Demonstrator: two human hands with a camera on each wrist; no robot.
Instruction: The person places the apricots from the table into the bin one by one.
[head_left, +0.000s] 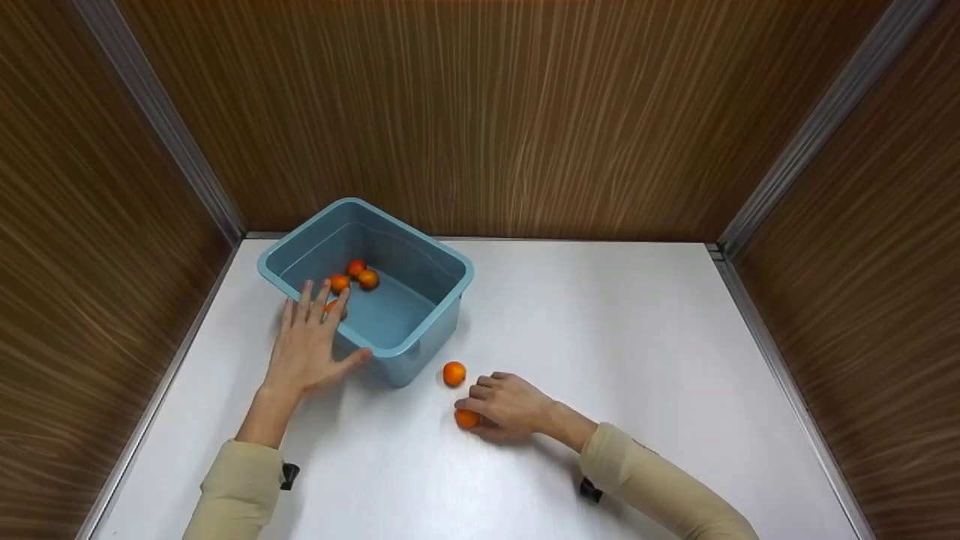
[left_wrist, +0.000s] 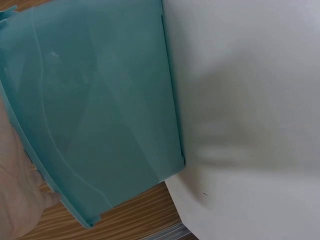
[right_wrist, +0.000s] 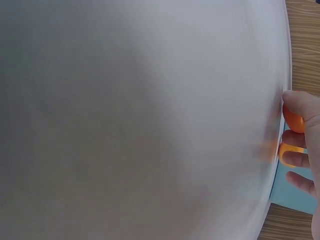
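Wood-panelled walls [head_left: 480,112] enclose white table [head_left: 600,337]

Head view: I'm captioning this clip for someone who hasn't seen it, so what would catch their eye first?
First, the blue tub at the table's back left, with small orange fruits inside. The left hand rests flat on its near rim. In front of the tub, the right hand curls over one orange fruit, and another loose fruit lies between that hand and the tub.
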